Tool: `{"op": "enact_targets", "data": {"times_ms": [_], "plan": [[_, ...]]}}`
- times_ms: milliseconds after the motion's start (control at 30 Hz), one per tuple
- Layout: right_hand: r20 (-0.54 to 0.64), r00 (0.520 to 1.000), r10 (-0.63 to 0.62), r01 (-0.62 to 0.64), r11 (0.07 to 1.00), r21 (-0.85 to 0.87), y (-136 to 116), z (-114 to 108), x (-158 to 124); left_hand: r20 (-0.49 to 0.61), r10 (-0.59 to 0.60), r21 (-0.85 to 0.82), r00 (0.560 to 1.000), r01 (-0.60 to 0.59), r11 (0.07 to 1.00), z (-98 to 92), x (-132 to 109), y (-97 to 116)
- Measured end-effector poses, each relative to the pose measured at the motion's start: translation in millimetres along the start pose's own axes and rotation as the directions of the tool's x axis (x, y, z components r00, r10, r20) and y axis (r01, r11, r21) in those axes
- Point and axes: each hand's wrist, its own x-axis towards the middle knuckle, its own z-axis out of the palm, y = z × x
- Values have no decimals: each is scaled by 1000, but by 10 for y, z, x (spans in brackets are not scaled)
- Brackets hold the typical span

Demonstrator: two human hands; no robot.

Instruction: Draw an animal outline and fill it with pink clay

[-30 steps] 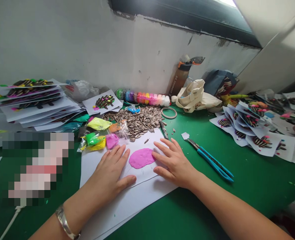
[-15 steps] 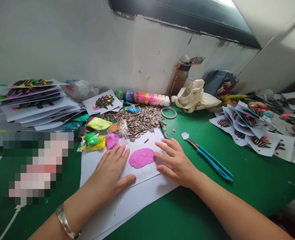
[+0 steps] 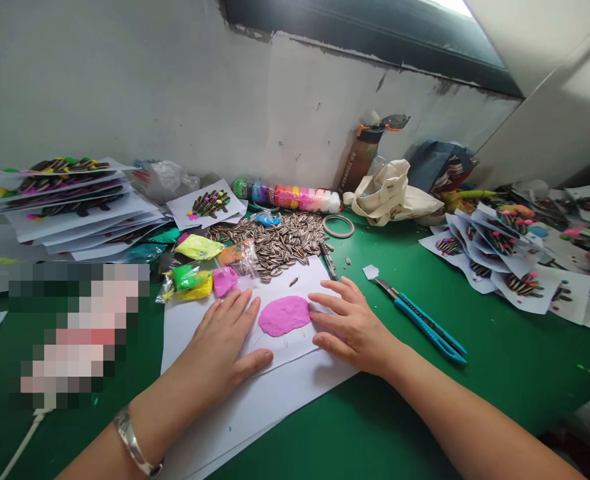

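Flanking pink clay [image 3: 285,317], left hand [image 3: 227,333] and right hand [image 3: 352,328] slant inward, grips wide.

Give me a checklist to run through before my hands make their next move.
1. Pink clay lying on the white paper: ok.
2. Left hand open and holding nothing: ok.
3. Right hand off the clay: cannot tell; it meets or nearly meets the right edge.
4. Blue cutter apart from the right hand: ok.
5. Paper free of loose seeds: not ok; a seed lies beyond the clay.
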Motion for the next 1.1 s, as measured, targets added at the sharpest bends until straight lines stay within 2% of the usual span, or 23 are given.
{"op": "enact_targets", "data": {"times_ms": [167,467,600,767,933,1100], "plan": [[-37,999,30,-31,999,-10,49,4,-39,8,-3,5,1000,3,1000,9,1,-6],[12,1000,11,-11,1000,24,30,7,-17,18,-1,6,1000,1,1000,10,-7,-16],[-9,997,77,-77,997,-7,41,43,-16,16,-6,-8,1000,6,1000,8,-7,-13],[56,994,98,-93,992,-85,6,80,3,-17,5,-26,1000,-6,1000,32,-9,-21],[47,993,105,-98,985,-143,-25,79,10,-13,3,-22,1000,-3,1000,24,-8,-14],[116,988,103,-82,981,-174,-54,102,23,27,-11,4,1000,11,1000,-2,2,5]]}}
